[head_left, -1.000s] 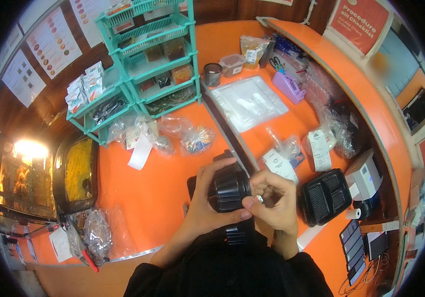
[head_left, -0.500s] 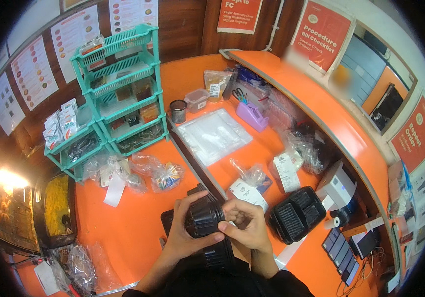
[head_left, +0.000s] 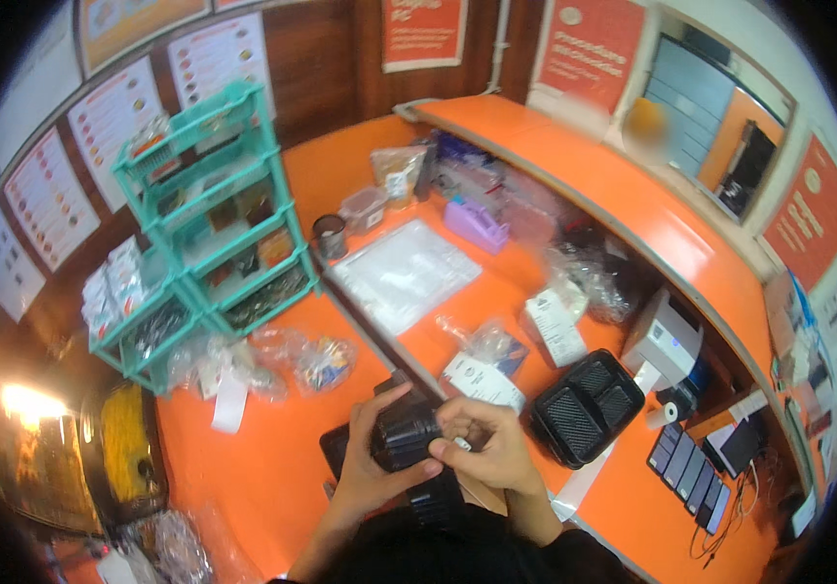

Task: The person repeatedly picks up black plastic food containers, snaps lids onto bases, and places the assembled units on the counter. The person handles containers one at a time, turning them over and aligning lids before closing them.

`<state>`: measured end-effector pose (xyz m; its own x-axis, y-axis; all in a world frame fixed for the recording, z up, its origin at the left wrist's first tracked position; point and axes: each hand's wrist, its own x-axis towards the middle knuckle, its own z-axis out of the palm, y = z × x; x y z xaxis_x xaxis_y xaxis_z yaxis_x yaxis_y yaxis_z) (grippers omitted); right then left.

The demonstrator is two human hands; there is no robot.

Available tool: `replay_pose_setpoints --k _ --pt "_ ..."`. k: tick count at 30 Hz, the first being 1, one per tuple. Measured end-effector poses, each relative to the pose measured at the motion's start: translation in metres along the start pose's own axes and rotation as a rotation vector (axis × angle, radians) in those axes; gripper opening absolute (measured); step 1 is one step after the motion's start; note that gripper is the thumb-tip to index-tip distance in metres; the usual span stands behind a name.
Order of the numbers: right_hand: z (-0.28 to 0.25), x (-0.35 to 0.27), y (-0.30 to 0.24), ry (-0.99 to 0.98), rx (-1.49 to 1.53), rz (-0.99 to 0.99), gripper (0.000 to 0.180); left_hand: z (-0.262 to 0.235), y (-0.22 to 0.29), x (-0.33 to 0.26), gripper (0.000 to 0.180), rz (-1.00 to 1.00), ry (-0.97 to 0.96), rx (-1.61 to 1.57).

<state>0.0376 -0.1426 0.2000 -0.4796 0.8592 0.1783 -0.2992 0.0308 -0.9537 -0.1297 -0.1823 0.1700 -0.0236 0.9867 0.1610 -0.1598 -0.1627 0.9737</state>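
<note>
Near the lower middle I hold a black plastic food container (head_left: 407, 440), tilted between both hands. My left hand (head_left: 365, 477) is closed round its left side, thumb below and fingers above. My right hand (head_left: 491, 450) pinches its right edge between the thumb and curled fingers. A small white bit shows beside the right fingers; I cannot make out what it is. More black plastic (head_left: 336, 450) lies beneath and behind my hands, mostly hidden by them. To the right of my right hand sits an open black compartment tray (head_left: 589, 409) on the orange counter (head_left: 272, 477).
Ahead lie bagged items with paper slips (head_left: 482, 380) and a stack of clear plastic bags (head_left: 404, 273). A teal tiered rack (head_left: 214, 224) stands at the left, beside a lit glass case (head_left: 38, 457). At the right are a white printer (head_left: 664, 336) and a tablet (head_left: 691, 477).
The view has shifted slightly, and the scene has moved with it. My two hands keep nearly the same grip on the black container.
</note>
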Motion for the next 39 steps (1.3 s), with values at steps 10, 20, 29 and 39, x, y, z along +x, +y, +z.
replay_pose_setpoints --k 10,20,29,39 --pt "-0.003 0.007 0.014 0.223 -0.579 -0.236 0.018 -0.008 -0.024 0.003 0.083 0.114 0.159 0.231" --pt "-0.03 0.005 0.026 0.687 -0.76 -0.152 0.022 -0.027 -0.007 -0.01 0.086 0.138 0.284 0.033" --pt "-0.063 -0.025 0.004 0.624 -0.427 -0.175 0.026 -0.073 -0.027 -0.009 0.086 0.147 0.461 -0.041" --pt "-0.083 -0.069 -0.042 0.93 -0.492 -0.505 0.022 -0.088 -0.032 -0.014 0.082 0.135 0.451 -0.088"
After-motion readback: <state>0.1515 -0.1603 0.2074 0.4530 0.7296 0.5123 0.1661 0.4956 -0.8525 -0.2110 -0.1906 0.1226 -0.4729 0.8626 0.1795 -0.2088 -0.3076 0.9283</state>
